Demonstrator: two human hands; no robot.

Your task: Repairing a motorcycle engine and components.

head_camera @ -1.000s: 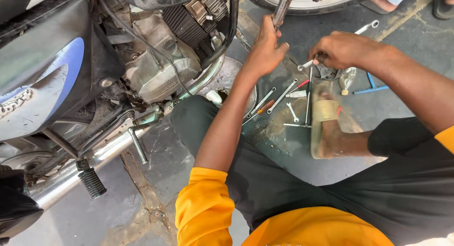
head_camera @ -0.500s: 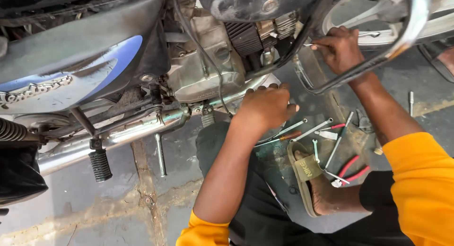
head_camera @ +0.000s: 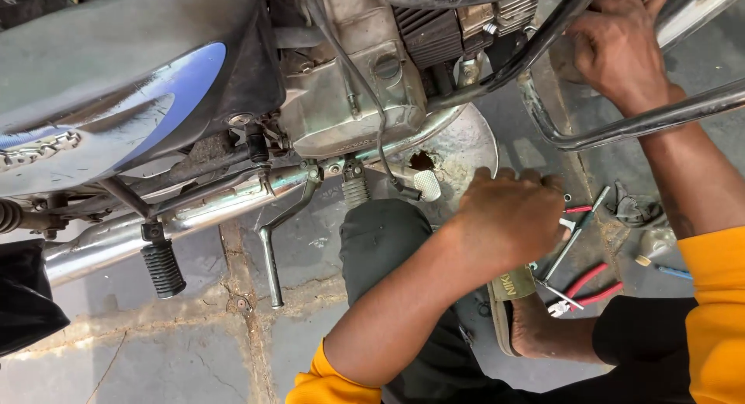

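Both hands: left (head_camera: pixel 508 218) curled over tools (head_camera: pixel 578 237); right (head_camera: pixel 617 43) grips crash bar (head_camera: pixel 621 128).

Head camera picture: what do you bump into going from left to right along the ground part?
Black ribbed rubber footpeg → thin metal kickstand → left hand over the tools → red-handled pliers → small screwdriver with a pale handle.

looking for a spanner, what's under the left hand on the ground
The left hand hovers over loose tools on the ground: a slim metal spanner pokes out on its right, red-handled pliers lie nearer the sandalled foot. Whatever lies directly beneath the hand is covered.
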